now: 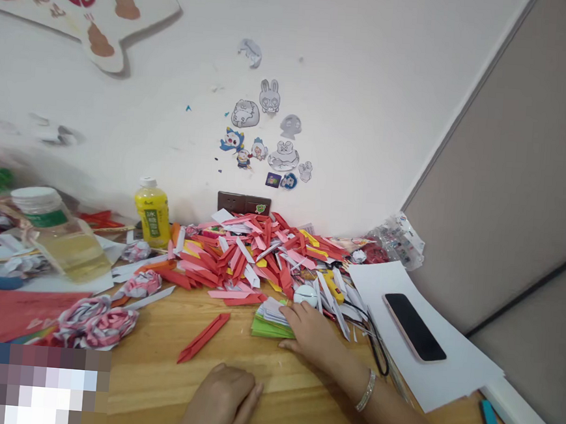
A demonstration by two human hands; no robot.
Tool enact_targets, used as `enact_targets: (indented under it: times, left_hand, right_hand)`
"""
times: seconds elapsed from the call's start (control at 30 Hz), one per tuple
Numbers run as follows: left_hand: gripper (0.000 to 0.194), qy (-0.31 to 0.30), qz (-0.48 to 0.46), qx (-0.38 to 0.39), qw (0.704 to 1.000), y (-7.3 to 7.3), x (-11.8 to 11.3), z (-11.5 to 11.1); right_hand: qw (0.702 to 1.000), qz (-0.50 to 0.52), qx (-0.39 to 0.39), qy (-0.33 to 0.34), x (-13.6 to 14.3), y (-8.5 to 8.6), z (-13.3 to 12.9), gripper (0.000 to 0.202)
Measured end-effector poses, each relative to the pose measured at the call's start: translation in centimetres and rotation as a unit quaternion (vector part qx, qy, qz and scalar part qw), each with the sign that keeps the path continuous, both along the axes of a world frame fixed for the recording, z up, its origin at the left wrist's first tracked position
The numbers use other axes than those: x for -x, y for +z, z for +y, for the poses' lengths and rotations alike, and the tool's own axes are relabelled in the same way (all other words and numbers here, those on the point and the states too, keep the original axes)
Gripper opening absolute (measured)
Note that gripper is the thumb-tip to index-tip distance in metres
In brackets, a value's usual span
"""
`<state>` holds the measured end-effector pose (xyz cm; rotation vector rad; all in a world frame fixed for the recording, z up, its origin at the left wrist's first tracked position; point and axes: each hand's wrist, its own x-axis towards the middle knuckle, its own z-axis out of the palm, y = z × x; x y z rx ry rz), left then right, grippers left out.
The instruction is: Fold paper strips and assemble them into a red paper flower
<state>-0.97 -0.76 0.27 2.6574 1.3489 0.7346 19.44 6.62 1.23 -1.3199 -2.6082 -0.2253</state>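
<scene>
Touching paper stack point(270, 321), frame centre — right hand point(313, 335), grip unclear; light pressure should keep it square — left hand point(224, 397), lower centre, loosely fisted.

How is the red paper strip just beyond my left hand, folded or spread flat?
Folded: the red paper strip looks narrow and layered, with creased edges running along its length.

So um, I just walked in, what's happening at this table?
A person's right hand is touching a stack of white and green paper. Their left hand is curled at the table, below a red folded strip. A heap of folded paper lies against the wall, with a phone to the right.
</scene>
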Motion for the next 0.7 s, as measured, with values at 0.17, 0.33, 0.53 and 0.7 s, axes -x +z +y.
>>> enact_targets:
  times: [0.17, 0.33, 0.53, 0.7]
  left_hand:
    - [0.037, -0.011, -0.003, 0.003, 1.0, 0.0, -0.1, 0.0]
    - [0.036, -0.013, -0.01, -0.003, 1.0, -0.3, -0.1, 0.1]
    - [0.035, -0.008, -0.001, -0.004, 1.0, -0.1, 0.0, 0.0]
    - [0.035, -0.013, -0.002, -0.01, 1.0, -0.3, 0.0, 0.0]
  right_hand:
    - [1.0, 0.006, 0.024, 0.008, -0.3, 0.6, 0.4, 0.054]
    - [0.999, 0.007, 0.048, 0.004, 0.0, 1.3, 0.4, 0.045]
    - [0.998, -0.041, 0.045, 0.018, 0.4, 1.9, 0.7, 0.045]
    - [0.996, -0.074, 0.043, 0.018, 0.3, 2.2, 0.8, 0.046]
